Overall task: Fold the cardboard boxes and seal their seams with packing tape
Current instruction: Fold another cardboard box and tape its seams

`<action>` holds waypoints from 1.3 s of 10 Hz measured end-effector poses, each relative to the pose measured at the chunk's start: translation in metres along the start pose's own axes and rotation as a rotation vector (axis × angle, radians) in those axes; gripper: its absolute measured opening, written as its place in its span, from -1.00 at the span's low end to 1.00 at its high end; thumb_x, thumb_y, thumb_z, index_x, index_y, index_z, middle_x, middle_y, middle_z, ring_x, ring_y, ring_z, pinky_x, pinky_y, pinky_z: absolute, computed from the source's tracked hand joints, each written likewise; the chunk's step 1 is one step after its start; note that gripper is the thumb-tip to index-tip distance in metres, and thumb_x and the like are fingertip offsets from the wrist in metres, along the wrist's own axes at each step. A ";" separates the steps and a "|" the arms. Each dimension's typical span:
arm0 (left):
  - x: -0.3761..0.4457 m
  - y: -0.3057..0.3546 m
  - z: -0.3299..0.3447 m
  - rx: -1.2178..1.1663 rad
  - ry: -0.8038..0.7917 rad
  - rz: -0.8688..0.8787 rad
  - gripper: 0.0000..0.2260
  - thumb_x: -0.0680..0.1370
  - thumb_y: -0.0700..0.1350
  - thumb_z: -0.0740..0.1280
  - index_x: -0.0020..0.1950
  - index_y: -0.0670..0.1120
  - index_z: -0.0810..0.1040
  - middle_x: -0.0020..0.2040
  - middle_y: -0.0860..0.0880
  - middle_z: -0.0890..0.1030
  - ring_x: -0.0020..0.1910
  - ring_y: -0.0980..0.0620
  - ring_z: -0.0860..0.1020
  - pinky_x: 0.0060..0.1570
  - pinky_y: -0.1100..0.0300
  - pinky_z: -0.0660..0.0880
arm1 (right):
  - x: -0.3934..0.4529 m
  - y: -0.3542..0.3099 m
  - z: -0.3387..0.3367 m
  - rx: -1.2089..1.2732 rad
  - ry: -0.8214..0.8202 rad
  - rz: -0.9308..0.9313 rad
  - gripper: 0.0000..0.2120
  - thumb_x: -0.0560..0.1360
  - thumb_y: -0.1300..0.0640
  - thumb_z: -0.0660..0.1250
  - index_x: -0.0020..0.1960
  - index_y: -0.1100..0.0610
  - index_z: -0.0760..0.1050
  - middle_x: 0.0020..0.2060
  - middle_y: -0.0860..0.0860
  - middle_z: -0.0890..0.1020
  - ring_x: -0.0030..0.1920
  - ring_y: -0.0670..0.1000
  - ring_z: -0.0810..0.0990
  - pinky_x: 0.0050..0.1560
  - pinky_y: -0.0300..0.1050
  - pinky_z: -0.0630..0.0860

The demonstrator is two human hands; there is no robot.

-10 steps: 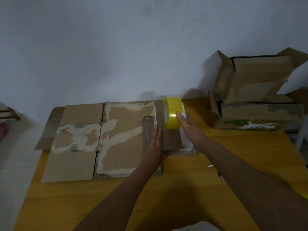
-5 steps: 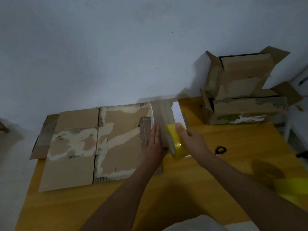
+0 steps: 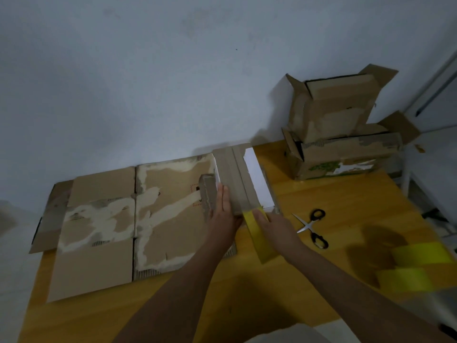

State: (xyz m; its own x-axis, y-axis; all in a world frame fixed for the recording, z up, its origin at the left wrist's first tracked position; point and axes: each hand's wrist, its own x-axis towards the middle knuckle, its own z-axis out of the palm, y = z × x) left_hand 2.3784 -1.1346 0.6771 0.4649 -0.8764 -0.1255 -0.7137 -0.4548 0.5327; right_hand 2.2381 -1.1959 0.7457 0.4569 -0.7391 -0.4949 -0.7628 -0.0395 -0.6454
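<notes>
A small folded box (image 3: 237, 179) was kept pressed down by the flat, straight fingers of the left hand (image 3: 223, 214). Just to the right of them, yellow packing tape (image 3: 258, 238) was held by the right hand (image 3: 274, 229); how its fingers were closed could not be seen clearly. The tape appeared attached at the near edge of the box, so the seam seemed only partly sealed. Flat cardboard (image 3: 111, 219) left of the fingers was judged not yet folded, while two folded boxes (image 3: 341, 134) stood far right on the worktop (image 3: 346, 199), near scissors (image 3: 312, 227).
</notes>
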 end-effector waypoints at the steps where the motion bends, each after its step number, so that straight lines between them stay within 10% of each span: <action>1: 0.001 -0.002 0.000 0.041 0.000 -0.001 -0.11 0.56 0.14 0.32 0.61 -0.14 -0.22 0.61 -0.02 -0.24 0.57 -0.08 0.12 0.41 -0.12 0.33 | 0.001 0.006 0.005 0.007 0.001 0.027 -0.51 0.65 -0.16 0.06 -0.37 0.08 0.21 -0.42 0.00 0.29 -0.43 -0.05 0.26 -0.40 -0.15 0.15; 7: 0.002 -0.011 -0.002 0.050 -0.020 0.069 -0.23 0.60 -0.28 0.26 0.61 -0.14 -0.21 0.60 -0.01 -0.32 0.47 -0.14 0.28 0.23 0.11 0.45 | 0.026 0.019 0.019 0.002 -0.095 0.160 -0.57 0.65 -0.18 0.02 -0.32 0.02 0.21 -0.34 0.02 0.33 -0.26 0.03 0.39 -0.28 -0.11 0.30; 9: 0.030 -0.023 -0.044 0.249 -0.145 0.241 -0.38 0.62 -0.18 0.18 0.61 -0.17 -0.06 0.61 -0.09 -0.21 0.59 -0.05 -0.22 0.55 -0.07 -0.15 | 0.033 0.019 0.020 0.121 -0.076 0.192 -0.54 0.64 -0.17 0.07 -0.36 0.03 0.16 -0.38 -0.02 0.26 -0.39 -0.06 0.27 -0.39 -0.15 0.17; 13: 0.088 -0.004 -0.024 0.463 -0.220 0.418 -0.45 0.68 0.16 -0.20 0.61 -0.06 -0.13 0.62 -0.04 -0.15 0.59 0.04 -0.21 0.54 0.02 -0.26 | 0.038 0.030 0.019 0.193 -0.108 0.152 -0.50 0.64 -0.18 0.08 -0.36 0.09 0.14 -0.42 0.01 0.24 -0.42 -0.05 0.21 -0.37 -0.14 0.11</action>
State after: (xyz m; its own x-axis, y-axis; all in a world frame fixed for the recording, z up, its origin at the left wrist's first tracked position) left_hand 2.4346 -1.2062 0.6836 0.0173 -0.9835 -0.1801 -0.9851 -0.0476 0.1651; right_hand 2.2419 -1.2126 0.6963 0.3977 -0.6503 -0.6472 -0.7300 0.2030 -0.6526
